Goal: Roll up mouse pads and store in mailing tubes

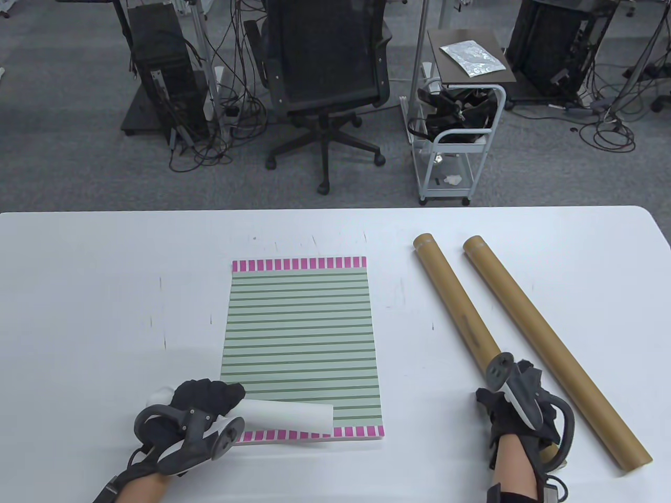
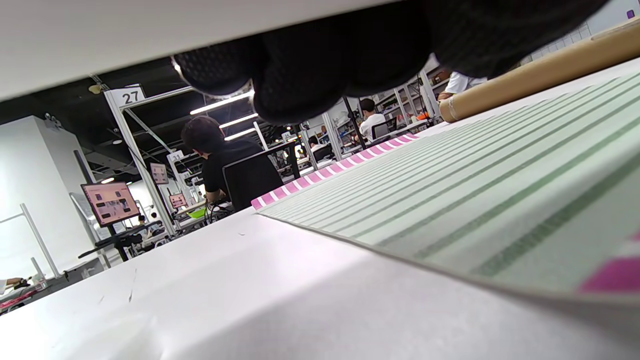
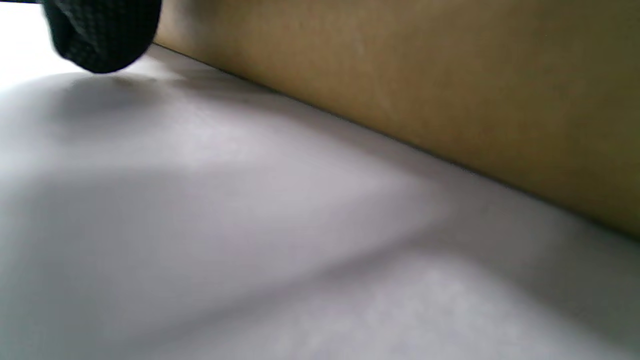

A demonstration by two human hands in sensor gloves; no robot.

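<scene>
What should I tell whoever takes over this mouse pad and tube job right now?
Left hand holds a rolled white mouse pad across the near end of the striped mouse pad, which lies flat.
Right hand rests on the near end of the left mailing tube; its grip is hidden. The right mailing tube lies beside it, untouched.
Done: one pad rolled.
Left: tube it, then roll and tube the striped pad.

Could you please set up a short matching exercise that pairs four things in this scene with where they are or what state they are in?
Things:
1. mouse pad
2. left hand
3. right hand
4. outer mailing tube

States:
A. at the near end of the inner mailing tube
B. lies untouched, farthest right
C. near edge curled into a white roll
D. on the roll's left end

Pairs: 1-C, 2-D, 3-A, 4-B
</scene>
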